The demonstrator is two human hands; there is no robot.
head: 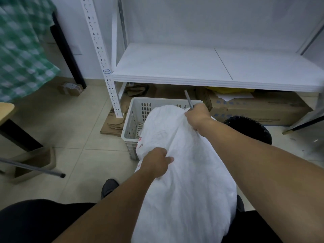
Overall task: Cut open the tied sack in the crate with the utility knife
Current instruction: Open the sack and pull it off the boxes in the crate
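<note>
Sack: big white woven plastic sack (pixel 185 172) with faint red print is leaning out of the crate toward the person, its far end resting inside, its near end lying over the lap.
Crate: pale grey slotted plastic crate (pixel 138 116) is sitting on the tiled floor (pixel 84 123) just in front of the white metal shelf unit (pixel 175 65).
Left hand: left hand (pixel 156 162) is pinching a fold of the sack's left flank, fingers curled tight into the cloth.
Right hand: right hand (pixel 197 114) is gripping the sack's far top end, fingers closed; it is also holding the slim grey utility knife (pixel 189 99), which is sticking up and away from the fist.
Nearby: black-lined bin (pixel 249 127) is standing just right of the sack.
</note>
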